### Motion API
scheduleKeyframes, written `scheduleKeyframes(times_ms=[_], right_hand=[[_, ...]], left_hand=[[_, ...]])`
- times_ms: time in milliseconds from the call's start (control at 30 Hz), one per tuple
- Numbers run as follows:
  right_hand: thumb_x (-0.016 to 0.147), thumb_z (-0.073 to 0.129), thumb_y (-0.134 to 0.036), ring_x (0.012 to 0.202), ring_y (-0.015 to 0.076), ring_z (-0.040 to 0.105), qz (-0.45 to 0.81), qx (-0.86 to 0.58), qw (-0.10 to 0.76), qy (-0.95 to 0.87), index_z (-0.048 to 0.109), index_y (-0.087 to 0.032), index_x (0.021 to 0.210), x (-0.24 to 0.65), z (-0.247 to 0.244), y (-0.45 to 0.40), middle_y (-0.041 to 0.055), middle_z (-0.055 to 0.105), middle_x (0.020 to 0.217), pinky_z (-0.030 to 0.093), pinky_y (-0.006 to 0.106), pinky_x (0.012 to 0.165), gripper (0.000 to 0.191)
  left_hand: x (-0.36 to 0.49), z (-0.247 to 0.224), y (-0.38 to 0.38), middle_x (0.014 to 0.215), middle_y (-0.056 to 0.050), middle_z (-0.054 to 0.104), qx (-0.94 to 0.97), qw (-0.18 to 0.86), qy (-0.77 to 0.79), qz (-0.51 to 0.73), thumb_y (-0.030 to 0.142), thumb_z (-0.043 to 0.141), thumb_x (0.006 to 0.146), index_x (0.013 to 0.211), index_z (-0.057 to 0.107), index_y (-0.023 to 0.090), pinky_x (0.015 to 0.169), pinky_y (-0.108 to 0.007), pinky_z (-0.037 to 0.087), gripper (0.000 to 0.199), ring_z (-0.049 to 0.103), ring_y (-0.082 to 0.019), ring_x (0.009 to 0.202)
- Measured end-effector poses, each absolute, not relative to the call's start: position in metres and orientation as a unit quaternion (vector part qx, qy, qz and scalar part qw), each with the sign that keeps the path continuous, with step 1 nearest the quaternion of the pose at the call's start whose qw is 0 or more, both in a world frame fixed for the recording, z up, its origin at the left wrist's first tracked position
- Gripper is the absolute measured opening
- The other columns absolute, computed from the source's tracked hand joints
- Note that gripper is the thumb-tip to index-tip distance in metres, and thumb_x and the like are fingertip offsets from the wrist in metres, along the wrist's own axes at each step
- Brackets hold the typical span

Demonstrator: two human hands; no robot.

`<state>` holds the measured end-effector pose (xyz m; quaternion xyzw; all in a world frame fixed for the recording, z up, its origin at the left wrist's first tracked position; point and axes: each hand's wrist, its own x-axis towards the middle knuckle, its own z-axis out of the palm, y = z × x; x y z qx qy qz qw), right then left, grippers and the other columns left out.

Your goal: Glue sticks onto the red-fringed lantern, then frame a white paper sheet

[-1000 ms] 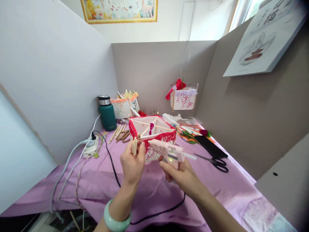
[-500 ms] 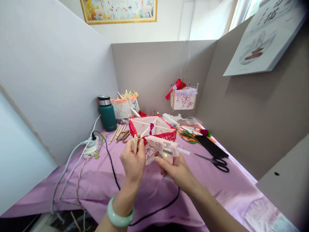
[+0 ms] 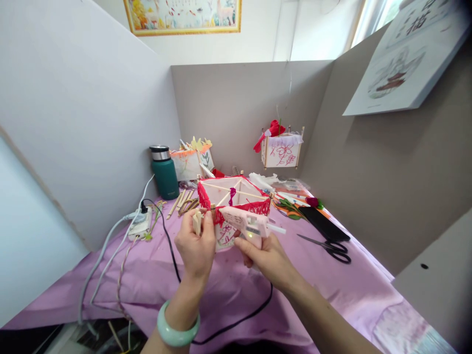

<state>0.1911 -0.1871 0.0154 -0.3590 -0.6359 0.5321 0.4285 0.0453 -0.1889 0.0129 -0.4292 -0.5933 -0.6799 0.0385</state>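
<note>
My right hand [image 3: 263, 255] is closed round the handle of a pale pink hot glue gun [image 3: 246, 223]. A white glue stick [image 3: 276, 229] juts from its back end, and a small light glows on its side. The gun's nozzle points left, close to the near corner of a handmade lantern [image 3: 265, 207] with red trim and thin sticks crossed over its top. My left hand [image 3: 195, 246], with a pale green bangle [image 3: 178, 335] at the wrist, pinches short pale wooden sticks [image 3: 197, 222] just left of that corner.
Left stand a green bottle [image 3: 164, 174] and a power strip [image 3: 140, 227] with cables. Loose wooden sticks [image 3: 176, 204] lie behind my left hand. Black scissors [image 3: 334, 249] and a black phone [image 3: 322, 222] lie right. A decorated lantern [image 3: 282, 151] hangs at the back.
My left hand has moved left and slightly down with the wooden sticks, away from the nozzle. The glue gun has shifted slightly left and stays in my right hand.
</note>
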Motion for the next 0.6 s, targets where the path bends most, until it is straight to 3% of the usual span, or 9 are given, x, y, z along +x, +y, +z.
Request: scheduleKeyframes(times_ms=[167,333,600], right_hand=[[0.075,0.063,-0.046,0.044,0.0087,0.045,0.530,-0.368,0.422,-0.637,0.057,-0.016,0.070,0.1896,0.0188,-0.1888,-0.0043,0.048,0.047,0.039,0.021,0.045,0.031],[0.074,0.063,-0.046,0.043,0.0088,0.045,0.525,-0.369,0.427,-0.637,0.058,-0.016,0.072,0.1881,0.0214,-0.1895,-0.0045,0.048,0.047,0.040,0.022,0.045,0.030],[0.074,0.064,-0.044,0.043,0.0085,0.044,0.537,-0.352,0.443,-0.626,0.060,-0.016,0.081,0.1879,0.0184,-0.1885,-0.0057,0.048,0.047,0.038,0.021,0.044,0.029]], left_hand=[[0.0414,0.0165,-0.1862,0.069,-0.001,0.066,-0.461,0.006,-0.589,-0.664,0.038,0.060,0.079,0.093,0.064,0.018,0.067,-0.027,0.046,0.025,0.062,-0.016,0.067],[0.0420,0.0156,-0.1858,0.067,0.000,0.065,-0.471,-0.009,-0.584,-0.661,0.037,0.061,0.078,0.096,0.062,0.017,0.063,-0.026,0.046,0.027,0.062,-0.016,0.063],[0.0437,0.0128,-0.1821,0.069,0.000,0.065,-0.474,0.055,-0.599,-0.643,0.034,0.060,0.079,0.093,0.063,0.019,0.061,-0.024,0.045,0.021,0.061,-0.015,0.062]])
